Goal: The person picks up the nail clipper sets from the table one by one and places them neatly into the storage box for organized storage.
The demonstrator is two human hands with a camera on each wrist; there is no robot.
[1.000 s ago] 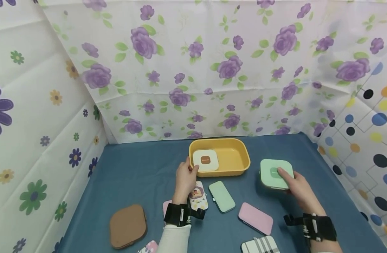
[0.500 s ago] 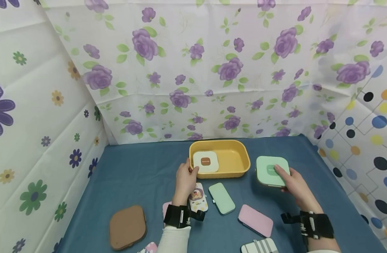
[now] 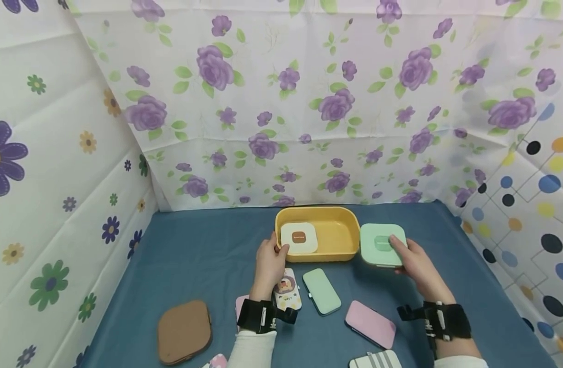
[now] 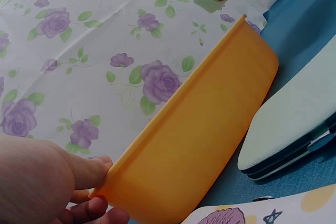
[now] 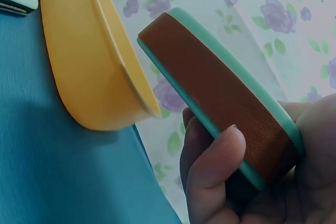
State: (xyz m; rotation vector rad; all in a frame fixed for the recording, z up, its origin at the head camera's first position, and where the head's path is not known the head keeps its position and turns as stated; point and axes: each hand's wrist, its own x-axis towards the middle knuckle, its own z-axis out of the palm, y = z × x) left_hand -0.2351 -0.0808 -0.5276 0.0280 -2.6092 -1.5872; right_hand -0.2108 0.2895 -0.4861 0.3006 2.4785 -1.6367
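My left hand (image 3: 270, 263) pinches the near left corner of a yellow plastic bin (image 3: 327, 257), thumb and fingers at its rim. Inside the bin's left part lies a white square case (image 3: 304, 245) with a brown label. Held up in my right hand (image 3: 421, 268) is a mint-green square case (image 3: 375, 235), thumb on its top and fingers underneath. A brown band (image 5: 220, 87) runs round its side in the right wrist view. The case is raised above the cloth, its left edge close by the bin's right end.
Nearer on the blue cloth (image 3: 194, 255) lie a light green case (image 3: 321, 291), a pink case (image 3: 370, 323), a striped case (image 3: 375, 360), a cartoon-print case (image 3: 288, 291) and a brown square case (image 3: 184, 332). Flowered sheets (image 3: 244, 102) hang behind.
My right hand has carried the mint-green case leftward, up to the bin's right end. My left hand keeps its grip on the bin, which stays in place.
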